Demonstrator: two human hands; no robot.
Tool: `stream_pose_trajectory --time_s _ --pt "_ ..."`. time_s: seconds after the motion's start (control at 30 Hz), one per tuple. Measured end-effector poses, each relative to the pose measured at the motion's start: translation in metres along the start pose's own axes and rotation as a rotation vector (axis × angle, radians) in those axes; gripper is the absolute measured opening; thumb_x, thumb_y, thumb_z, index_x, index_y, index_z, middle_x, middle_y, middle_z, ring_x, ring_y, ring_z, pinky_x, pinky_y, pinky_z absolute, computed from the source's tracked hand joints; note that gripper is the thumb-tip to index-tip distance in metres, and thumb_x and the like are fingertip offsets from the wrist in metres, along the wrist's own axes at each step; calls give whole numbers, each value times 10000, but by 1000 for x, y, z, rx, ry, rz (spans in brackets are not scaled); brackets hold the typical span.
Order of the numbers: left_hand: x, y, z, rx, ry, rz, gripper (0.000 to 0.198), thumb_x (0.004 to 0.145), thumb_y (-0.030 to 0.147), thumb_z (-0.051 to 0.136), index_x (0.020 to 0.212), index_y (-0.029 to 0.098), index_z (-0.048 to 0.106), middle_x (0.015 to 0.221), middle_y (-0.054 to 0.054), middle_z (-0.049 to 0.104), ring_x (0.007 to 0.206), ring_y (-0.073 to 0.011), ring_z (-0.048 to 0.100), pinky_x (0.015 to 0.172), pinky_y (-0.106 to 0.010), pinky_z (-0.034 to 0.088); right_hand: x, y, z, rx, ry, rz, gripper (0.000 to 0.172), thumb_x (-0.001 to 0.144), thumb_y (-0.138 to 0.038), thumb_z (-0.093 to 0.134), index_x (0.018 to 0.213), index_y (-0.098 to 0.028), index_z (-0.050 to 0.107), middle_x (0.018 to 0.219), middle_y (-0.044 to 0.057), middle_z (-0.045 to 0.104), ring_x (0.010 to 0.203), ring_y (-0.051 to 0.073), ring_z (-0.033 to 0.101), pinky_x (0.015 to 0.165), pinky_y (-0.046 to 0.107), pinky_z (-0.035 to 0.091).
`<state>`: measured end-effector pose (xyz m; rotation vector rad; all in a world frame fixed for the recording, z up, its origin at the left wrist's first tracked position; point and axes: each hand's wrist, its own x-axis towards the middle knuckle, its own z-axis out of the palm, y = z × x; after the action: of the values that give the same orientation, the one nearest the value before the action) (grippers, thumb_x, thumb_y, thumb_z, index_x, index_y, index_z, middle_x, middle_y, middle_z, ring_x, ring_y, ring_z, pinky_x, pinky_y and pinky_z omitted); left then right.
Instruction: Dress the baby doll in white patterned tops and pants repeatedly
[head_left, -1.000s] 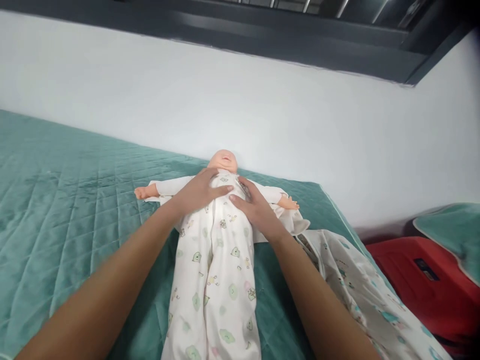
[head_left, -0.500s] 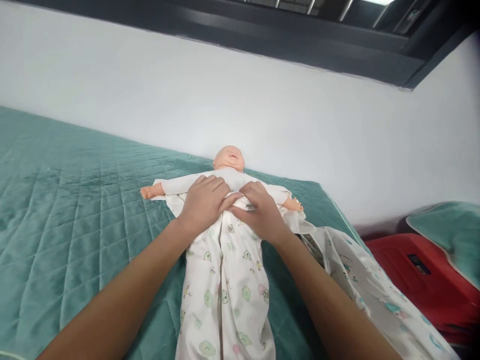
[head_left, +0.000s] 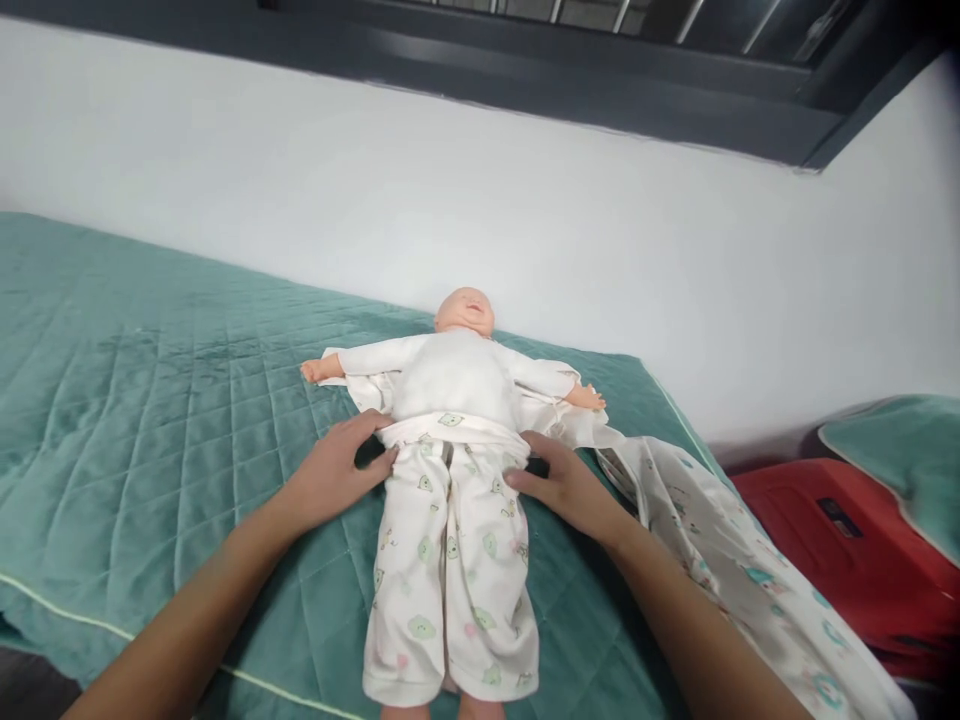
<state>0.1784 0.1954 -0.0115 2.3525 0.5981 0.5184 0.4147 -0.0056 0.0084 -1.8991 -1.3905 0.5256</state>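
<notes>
A baby doll (head_left: 456, 372) lies on its back on the teal quilted bed (head_left: 150, 380), head toward the wall, arms spread. It wears a white top and printed white trousers (head_left: 450, 560). My left hand (head_left: 334, 472) grips the trousers' waistband at the doll's left-side hip as I see it, fingers curled. My right hand (head_left: 559, 482) grips the waistband on the other side, fingers also curled. The waistband sits at the doll's waist. A white cloth lies spread under the doll.
A printed white garment (head_left: 720, 560) lies on the bed's right edge. Beyond it stand a red case (head_left: 840, 540) and a teal cushion (head_left: 900, 460). A white wall and dark window frame (head_left: 525, 70) run behind the bed.
Both hands slid from the doll's chest down to its waist, drawing the printed fabric with them; the white top now shows. The view shifted back slightly.
</notes>
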Motion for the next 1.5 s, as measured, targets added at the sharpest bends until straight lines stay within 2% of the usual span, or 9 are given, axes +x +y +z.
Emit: stream_pose_trajectory --time_s 0.1,0.37,0.5,0.7,0.93,1.1,1.23,1.33,1.5 --pt "-4 8 -4 -148 -57 -12 233 808 339 590 1029 269 607 1139 6 678 1067 -243 613 940 -352 482 -5 -7 4 143 -34 68 442 748 -480 763 1104 -245 646 1069 6 701 992 245 634 859 334 477" --pt "48 17 1 -14 163 -81 170 789 245 522 940 256 600 1011 8 696 961 -225 633 848 -334 489 27 -7 24 -111 401 21 232 815 -436 685 869 -212 657 915 20 663 908 220 618 827 329 446" --pt "32 17 15 121 260 -145 231 789 210 501 1005 247 574 1043 -31 676 963 -249 622 834 -361 473 33 -3 30 -181 503 -120 141 804 -312 682 759 -208 599 936 45 616 907 207 598 822 318 450" --pt "-28 19 28 -72 253 -180 248 795 230 527 1044 234 539 998 -17 632 879 -207 611 785 -332 484 2 -7 33 -12 375 -274 144 750 -151 641 666 -211 542 949 40 652 924 214 603 843 337 456" --pt "-11 16 21 -178 175 10 336 702 104 497 1009 183 608 1110 -48 584 1032 -214 564 895 -335 465 -52 -30 47 128 104 19 221 861 -401 650 951 -206 596 887 9 641 834 194 596 763 317 470" --pt "-42 28 5 -323 -66 -36 218 803 226 545 1003 185 620 1009 -42 638 1013 -244 598 939 -390 481 -44 -38 52 101 184 21 518 734 -390 792 1128 -226 498 1053 29 594 958 207 576 841 334 470" --pt "-85 36 3 -287 -207 -55 721 748 375 724 1395 269 424 1292 -79 565 1148 -285 583 968 -429 505 -34 -41 55 -25 217 -112 300 786 -380 744 971 -219 571 1032 47 600 1021 231 553 908 367 433" --pt "-103 38 18 -103 -119 35 1134 575 404 868 1515 334 238 1526 -114 326 1363 -367 416 1046 -490 465 -39 -48 56 -16 195 -70 209 829 -374 693 916 -215 588 947 26 630 954 220 574 886 362 434" --pt "-104 41 37 109 65 117 914 702 392 780 1486 285 322 1442 -133 418 1348 -352 443 1067 -495 450 -70 -67 53 15 -15 3 302 855 -474 649 997 -212 603 990 27 668 909 212 604 832 348 454"
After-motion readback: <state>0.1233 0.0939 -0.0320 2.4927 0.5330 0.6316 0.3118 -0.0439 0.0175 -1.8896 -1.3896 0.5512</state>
